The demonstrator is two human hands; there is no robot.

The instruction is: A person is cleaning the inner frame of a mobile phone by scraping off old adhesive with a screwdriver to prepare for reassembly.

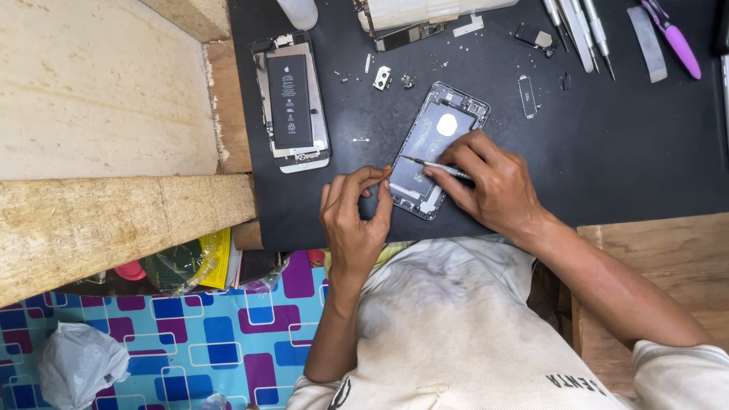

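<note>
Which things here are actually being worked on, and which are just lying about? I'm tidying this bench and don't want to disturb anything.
In use:
- open phone shell
- thin metal tool, held by the right hand
- left hand, steadying the shell's edge

Lying about:
- second phone with battery exposed
- row of screwdrivers
- purple-handled tool
- small loose parts on the black mat

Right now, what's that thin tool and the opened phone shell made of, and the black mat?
The thin tool in the right hand looks like metal: slim, silvery and shiny. The opened phone shell, steadied by the left hand, seems to be grey metal with a dull sheen along its rim. The black mat looks like matte rubber or soft plastic, though that is hard to tell for sure.
</note>
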